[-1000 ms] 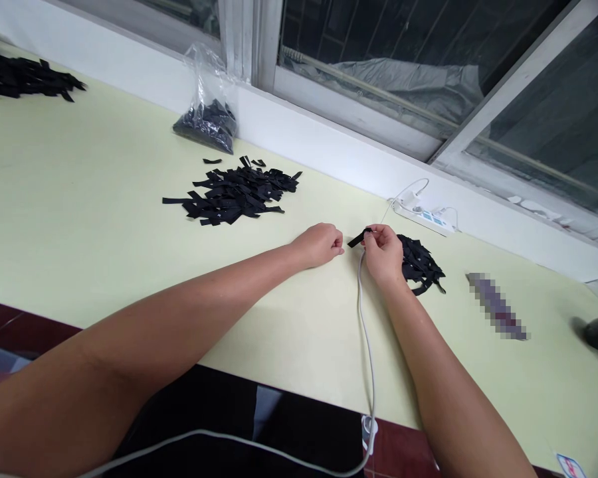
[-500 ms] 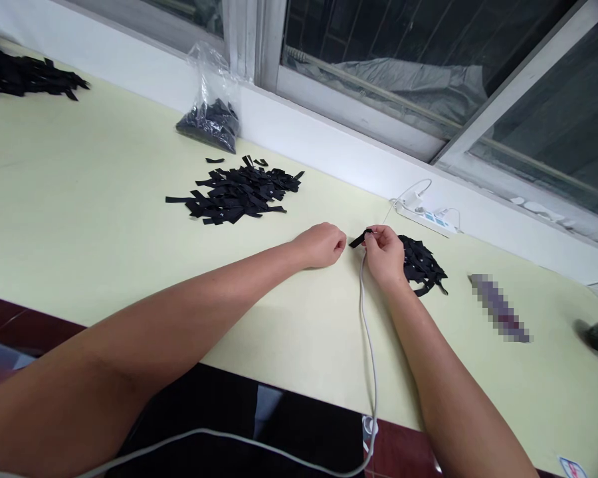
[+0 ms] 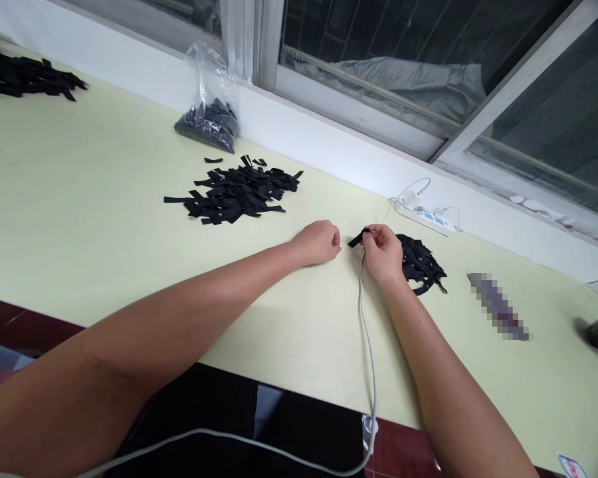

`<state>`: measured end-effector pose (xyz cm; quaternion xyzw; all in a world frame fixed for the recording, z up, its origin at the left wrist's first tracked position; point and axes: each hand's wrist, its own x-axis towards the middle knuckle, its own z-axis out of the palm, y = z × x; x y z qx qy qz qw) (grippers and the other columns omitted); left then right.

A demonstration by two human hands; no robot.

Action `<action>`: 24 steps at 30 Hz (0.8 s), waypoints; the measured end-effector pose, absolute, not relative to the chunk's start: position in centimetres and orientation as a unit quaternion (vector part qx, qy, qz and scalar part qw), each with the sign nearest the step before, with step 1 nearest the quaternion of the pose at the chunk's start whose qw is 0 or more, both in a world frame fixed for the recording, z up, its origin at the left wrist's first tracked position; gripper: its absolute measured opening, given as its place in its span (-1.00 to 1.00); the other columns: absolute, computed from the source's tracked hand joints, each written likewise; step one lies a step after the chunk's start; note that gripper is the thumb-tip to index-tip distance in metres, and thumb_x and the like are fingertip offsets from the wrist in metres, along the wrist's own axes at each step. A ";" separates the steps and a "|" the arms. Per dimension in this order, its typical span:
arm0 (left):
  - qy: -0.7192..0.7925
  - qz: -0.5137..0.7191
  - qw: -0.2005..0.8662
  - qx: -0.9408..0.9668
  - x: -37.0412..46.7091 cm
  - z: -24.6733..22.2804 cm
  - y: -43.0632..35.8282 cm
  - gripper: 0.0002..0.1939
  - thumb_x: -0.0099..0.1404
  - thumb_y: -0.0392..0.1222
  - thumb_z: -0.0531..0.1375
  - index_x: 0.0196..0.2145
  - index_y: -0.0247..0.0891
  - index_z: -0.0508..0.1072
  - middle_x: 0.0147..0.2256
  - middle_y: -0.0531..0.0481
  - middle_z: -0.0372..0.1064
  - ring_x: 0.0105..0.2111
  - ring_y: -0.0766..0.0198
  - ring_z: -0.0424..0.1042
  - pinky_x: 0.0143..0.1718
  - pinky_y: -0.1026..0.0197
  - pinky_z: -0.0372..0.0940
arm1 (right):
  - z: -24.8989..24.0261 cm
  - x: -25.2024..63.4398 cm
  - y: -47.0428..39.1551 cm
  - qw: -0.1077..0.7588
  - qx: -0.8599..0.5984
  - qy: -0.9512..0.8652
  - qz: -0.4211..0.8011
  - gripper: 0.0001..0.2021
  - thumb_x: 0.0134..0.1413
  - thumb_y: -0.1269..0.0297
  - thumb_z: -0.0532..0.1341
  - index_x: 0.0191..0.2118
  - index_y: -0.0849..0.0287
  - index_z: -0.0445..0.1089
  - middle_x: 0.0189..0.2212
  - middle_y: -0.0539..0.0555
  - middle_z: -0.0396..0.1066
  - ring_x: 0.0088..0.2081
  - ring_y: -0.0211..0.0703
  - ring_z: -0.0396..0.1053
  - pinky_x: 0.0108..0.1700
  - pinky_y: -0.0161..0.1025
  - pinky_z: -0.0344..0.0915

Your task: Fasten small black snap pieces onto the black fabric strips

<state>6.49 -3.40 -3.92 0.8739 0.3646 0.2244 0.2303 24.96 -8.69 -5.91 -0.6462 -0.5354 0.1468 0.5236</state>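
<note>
Short black strip [image 3: 359, 237], flat and narrow like a cut length of ribbon, pinched at its right end and slanting down to the left, free end just above the tabletop [image 3: 80, 219]. Small heap of like black strips [image 3: 421, 262], loosely tangled, lying on the tabletop just right of it. Larger, flatter heap of the same strips [image 3: 236, 192] spread farther off to the left, a few strays at its far edge.

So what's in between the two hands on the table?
Only bare table lies between the left hand and the right hand. The black strip pinched in the right hand pokes into that gap, seen from the head view.
</note>
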 end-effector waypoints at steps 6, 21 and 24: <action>0.346 0.221 0.210 0.887 6.5 -4.1 -3.4 -0.87 0.22 -0.22 0.17 -0.33 -0.27 0.52 -0.22 -0.14 0.46 -0.25 0.12 0.42 -0.21 0.12 0.27 | -5.8 24.9 -8.7 0.522 -0.649 -0.534 0.146 -0.76 0.06 0.11 0.19 -0.18 0.10 0.40 -0.40 0.02 0.44 -0.38 -0.14 0.41 -0.22 -0.13 0.35; 0.303 0.377 0.306 0.820 6.6 -4.0 -4.1 -0.99 0.25 -0.28 0.15 -0.33 -0.22 0.36 -0.40 0.07 0.40 -0.52 0.37 0.25 -0.45 0.24 0.10 | -3.8 23.2 -9.6 0.584 -0.584 -0.494 0.273 -0.76 -0.05 0.15 0.30 -0.25 0.13 0.40 -0.43 -0.05 0.39 -0.47 -0.28 0.34 -0.28 -0.20 0.37; 0.327 0.442 0.347 0.760 7.1 -4.3 -3.6 -0.96 0.22 -0.28 0.18 -0.35 -0.24 0.35 -0.40 0.08 0.38 -0.50 0.39 0.26 -0.42 0.26 0.16 | -3.1 22.6 -10.1 0.567 -0.559 -0.494 0.350 -0.74 -0.10 0.16 0.35 -0.27 0.13 0.43 -0.48 -0.07 0.37 -0.50 -0.30 0.33 -0.32 -0.24 0.36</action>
